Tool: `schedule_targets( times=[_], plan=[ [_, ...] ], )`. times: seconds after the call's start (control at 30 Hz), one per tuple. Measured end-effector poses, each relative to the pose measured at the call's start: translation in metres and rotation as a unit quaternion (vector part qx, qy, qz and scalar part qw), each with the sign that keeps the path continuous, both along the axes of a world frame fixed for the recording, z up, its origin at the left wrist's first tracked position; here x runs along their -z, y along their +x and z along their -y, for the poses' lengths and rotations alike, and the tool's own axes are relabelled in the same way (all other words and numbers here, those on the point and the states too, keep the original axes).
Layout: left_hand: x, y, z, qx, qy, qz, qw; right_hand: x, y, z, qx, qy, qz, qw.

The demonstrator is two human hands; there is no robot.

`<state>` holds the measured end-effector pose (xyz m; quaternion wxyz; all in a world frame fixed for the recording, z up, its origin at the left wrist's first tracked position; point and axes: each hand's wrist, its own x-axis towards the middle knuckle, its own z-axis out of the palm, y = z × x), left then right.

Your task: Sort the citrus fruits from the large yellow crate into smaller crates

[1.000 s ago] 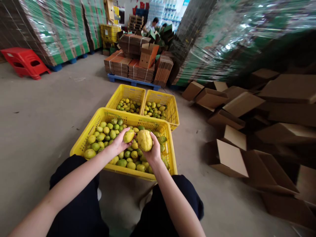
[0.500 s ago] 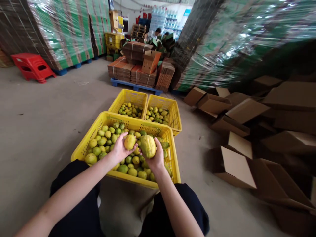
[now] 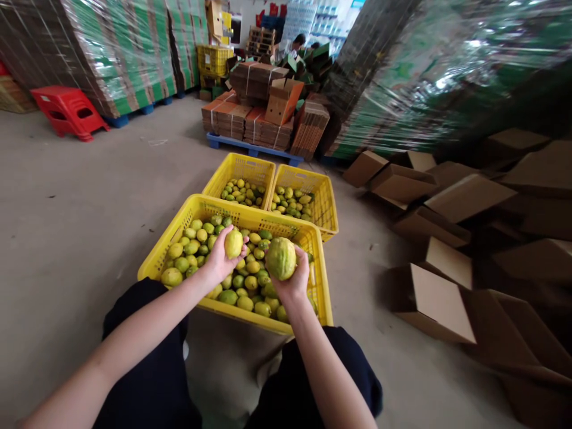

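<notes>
My left hand (image 3: 220,257) is closed round a small yellow lemon (image 3: 233,244). In my right hand (image 3: 295,280) sits a much larger, bumpy yellow-green lemon (image 3: 281,258), its ridged skin turned up toward me. Both hands are held above a large yellow plastic crate (image 3: 163,250), apart from each other. Many yellow and green lemons (image 3: 245,302) fill the bottom of that crate; my hands and forearms hide some of them.
Two smaller yellow crates (image 3: 236,162) with lemons stand just beyond. Flattened cartons lie on a blue pallet (image 3: 254,150). Open cardboard boxes (image 3: 442,304) are scattered at right, wrapped green stacks (image 3: 129,53) rise behind, and a red stool (image 3: 69,110) stands at left. A person (image 3: 298,43) is far back.
My right hand has moved a little right and turned the large lemon, so my hands are farther apart. The left hand has tilted its lemon more upright. The whole view has shifted slightly.
</notes>
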<state>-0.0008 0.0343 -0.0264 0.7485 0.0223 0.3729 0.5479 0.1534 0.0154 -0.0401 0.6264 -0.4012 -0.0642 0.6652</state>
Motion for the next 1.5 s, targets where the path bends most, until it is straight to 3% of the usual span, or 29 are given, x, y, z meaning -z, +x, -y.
schedule_targets(
  times=[0.2, 0.33, 0.47, 0.6, 0.77, 1.07, 1.3, 1.5],
  plan=[
    [0.007, 0.000, -0.002, 0.004, -0.060, 0.030, 0.998, 0.003, -0.003, -0.001, -0.057, -0.006, 0.003, 0.998],
    [0.004, 0.002, 0.000, -0.020, -0.046, -0.014, 0.999, 0.000, -0.008, 0.002, -0.089, -0.026, -0.010, 0.996],
    [-0.001, 0.000, -0.001, 0.046, -0.051, -0.043, 0.997, -0.001, -0.007, 0.006, -0.113, -0.022, -0.035, 0.993],
    [0.000, -0.002, -0.002, 0.073, -0.035, 0.013, 0.997, 0.003, -0.004, 0.004, -0.112, -0.014, -0.064, 0.992],
    [0.004, -0.001, -0.002, 0.044, -0.005, 0.037, 0.998, 0.006, -0.006, 0.001, -0.074, -0.014, -0.035, 0.997],
    [-0.005, -0.002, 0.002, -0.002, -0.052, 0.037, 0.998, 0.005, -0.004, 0.004, -0.117, -0.015, -0.057, 0.991],
    [-0.002, -0.001, 0.001, 0.049, -0.064, 0.029, 0.996, 0.005, -0.004, -0.001, -0.080, -0.109, -0.077, 0.988],
    [0.006, -0.002, -0.001, 0.099, -0.064, 0.014, 0.993, 0.009, -0.003, -0.003, -0.054, -0.113, -0.077, 0.989]
  ],
)
